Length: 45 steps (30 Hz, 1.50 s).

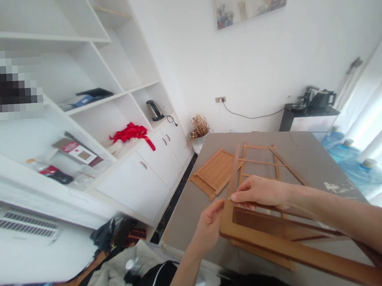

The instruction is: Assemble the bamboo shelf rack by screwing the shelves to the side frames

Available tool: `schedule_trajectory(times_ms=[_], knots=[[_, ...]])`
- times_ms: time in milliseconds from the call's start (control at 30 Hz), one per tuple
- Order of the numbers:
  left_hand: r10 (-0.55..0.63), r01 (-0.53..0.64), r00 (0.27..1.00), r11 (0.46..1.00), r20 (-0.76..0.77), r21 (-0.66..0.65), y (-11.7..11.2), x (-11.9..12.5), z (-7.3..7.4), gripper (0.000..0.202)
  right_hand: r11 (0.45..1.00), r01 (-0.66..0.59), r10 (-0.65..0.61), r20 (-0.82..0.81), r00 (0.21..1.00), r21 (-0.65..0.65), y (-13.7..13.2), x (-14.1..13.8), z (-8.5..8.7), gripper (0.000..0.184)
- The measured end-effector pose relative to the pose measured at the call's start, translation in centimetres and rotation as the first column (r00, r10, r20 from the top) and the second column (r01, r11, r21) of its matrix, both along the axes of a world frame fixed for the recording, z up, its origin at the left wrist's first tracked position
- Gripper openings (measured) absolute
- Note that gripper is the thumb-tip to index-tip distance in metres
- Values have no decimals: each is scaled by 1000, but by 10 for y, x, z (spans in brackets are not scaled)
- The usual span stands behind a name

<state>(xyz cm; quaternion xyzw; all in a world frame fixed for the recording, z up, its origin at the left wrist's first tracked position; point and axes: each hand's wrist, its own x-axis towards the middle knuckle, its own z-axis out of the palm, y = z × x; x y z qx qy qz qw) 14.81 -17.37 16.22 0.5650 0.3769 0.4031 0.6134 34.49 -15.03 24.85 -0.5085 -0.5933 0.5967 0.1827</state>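
Observation:
A wooden frame (266, 237) with a recessed panel lies at the near edge of a grey table (306, 141). My right hand (260, 192) rests over its top rail, fingertips pinched together on a small pale piece, maybe a screw. My left hand (208, 227) is curled at the frame's left corner, fingers closed against the wood. Behind the hands lie a slatted wooden frame (262, 160) and flat wooden panels (213, 174).
White shelves and cabinets (138, 180) line the left wall, with a kettle (153, 110) and red ribbon (131, 132). A black side table (308, 117) with a tea set stands at the back right. Water jugs (355, 164) sit right. Bags and clothes (120, 266) lie below left.

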Motion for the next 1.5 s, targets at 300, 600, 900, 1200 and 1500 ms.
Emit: schedule_trajectory(times_ms=[300, 600, 900, 1200, 1500], knots=[[58, -59, 997, 998, 49, 5, 5, 11, -12, 25, 997, -73, 74, 13, 997, -18, 6, 3, 4, 38], [2, -3, 994, 1000, 110, 11, 12, 20, -5, 29, 998, -69, 69, -23, 997, 0, 14, 9, 1, 38], [34, -34, 999, 999, 39, 0, 18, 26, -7, 30, 992, -123, 120, -79, 990, -29, 26, 20, -9, 31], [64, -65, 998, 997, 12, 44, 21, 36, -4, 30, 989, -141, 139, -45, 989, -39, 30, 26, -6, 35], [-24, 25, 981, 1000, 190, -2, 25, 28, -12, 36, 983, -169, 168, -22, 986, -76, 28, 16, -6, 40]])
